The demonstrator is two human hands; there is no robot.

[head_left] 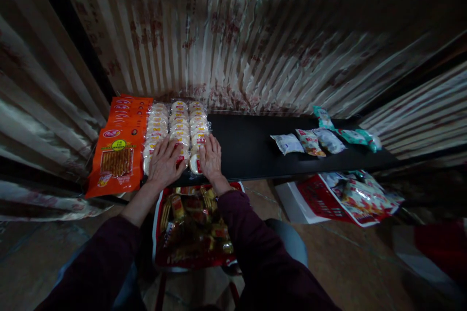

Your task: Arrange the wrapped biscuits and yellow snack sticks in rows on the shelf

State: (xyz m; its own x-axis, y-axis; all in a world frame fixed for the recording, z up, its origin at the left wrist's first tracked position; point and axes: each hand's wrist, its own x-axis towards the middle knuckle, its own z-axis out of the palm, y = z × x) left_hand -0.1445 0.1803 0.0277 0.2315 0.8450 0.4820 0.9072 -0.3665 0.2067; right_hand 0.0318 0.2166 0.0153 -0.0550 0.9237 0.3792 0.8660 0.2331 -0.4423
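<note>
Three columns of clear-wrapped round white crackers lie overlapped on a black shelf. My left hand rests with fingers spread over the front of the left and middle columns. At the front of the right column, my right hand lies along its right side, fingers stretched out, touching the wrappers. Neither hand is closed round a pack. Overlapping orange snack bags lie at the shelf's left end, beside the crackers.
Small white packets and green packets lie at the shelf's right. Below are a red box of gold-wrapped snacks and a red and white box of bags. A striped curtain hangs behind.
</note>
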